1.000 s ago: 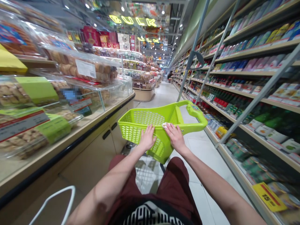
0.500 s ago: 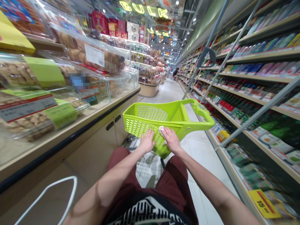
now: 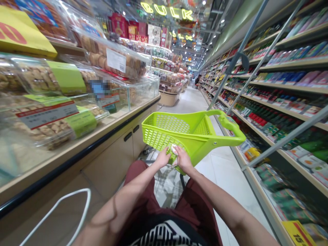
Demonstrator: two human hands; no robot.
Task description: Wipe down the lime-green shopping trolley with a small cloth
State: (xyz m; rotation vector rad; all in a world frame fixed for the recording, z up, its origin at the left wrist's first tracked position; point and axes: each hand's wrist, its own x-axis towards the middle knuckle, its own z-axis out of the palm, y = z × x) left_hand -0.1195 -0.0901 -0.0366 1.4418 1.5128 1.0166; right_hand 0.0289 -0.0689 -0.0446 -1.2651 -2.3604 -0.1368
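Observation:
A bright green shopping cart basket (image 3: 197,147) with a perforated side stands in front of me, its handle (image 3: 230,128) pointing right. My right hand (image 3: 182,159) is closed on a small white wipe (image 3: 174,149) near the basket's side. Just left of it, my left hand (image 3: 163,157) is closed, its fingertips by the lower mesh; whatever it pinches is too small to make out. Both hands are close together, a narrow gap between them.
On the left, a counter (image 3: 120,126) holds clear boxes of snacks (image 3: 118,61). Stocked shelves (image 3: 289,106) with slanted metal rails line the right side. A person (image 3: 197,80) is far down the aisle. A white loop (image 3: 88,201) is at lower left.
My hands have come closer together and slightly lower against the basket's side, and the left fingers have closed. The view has shifted, so the cart appears farther right.

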